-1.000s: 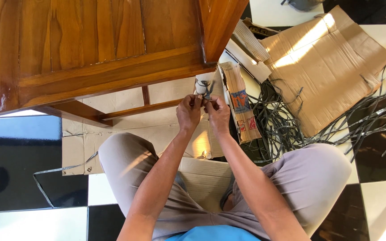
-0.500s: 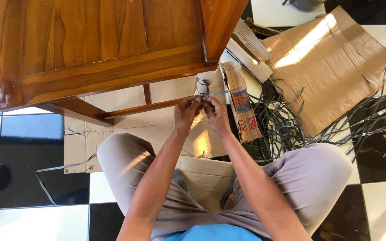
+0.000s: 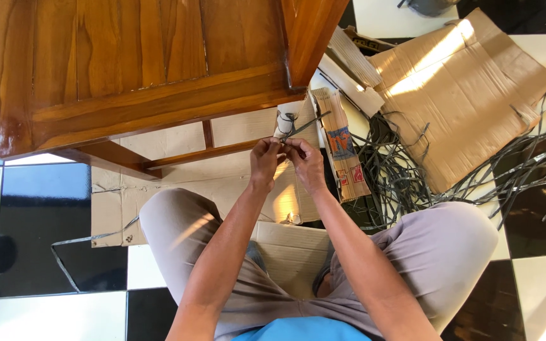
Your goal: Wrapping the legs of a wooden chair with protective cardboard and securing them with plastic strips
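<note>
The person sits on a black-and-white checkered floor point(image 3: 39, 208) with knees spread, both hands raised in front of a wrapped leg point(image 3: 284, 120) of a varnished wooden table point(image 3: 134, 63). The leg is covered in pale cardboard wrapping and bound by a dark plastic strap point(image 3: 298, 128) that circles it and sticks out toward the right. The left hand point(image 3: 265, 162) is clenched, its fingertips pinching the strap just below the wrapped leg. The right hand point(image 3: 307, 163) is also clenched, pinching the same strap right beside the left; the 2 hands touch or nearly touch at the fingertips. A loose end of the strap angles up and to the right from the grip.

Just right of the hands a folded strip of corrugated cardboard point(image 3: 344, 148) with blue and red print lies on the floor. Beyond it a tangled heap of loose dark straps point(image 3: 406, 170) spreads toward the right edge, partly over a large flattened cardboard sheet point(image 3: 469, 88). Another flat cardboard sheet point(image 3: 178, 183) lies under the table and the person's legs, and 1 stray strap point(image 3: 64, 252) curls on the floor at the left.
</note>
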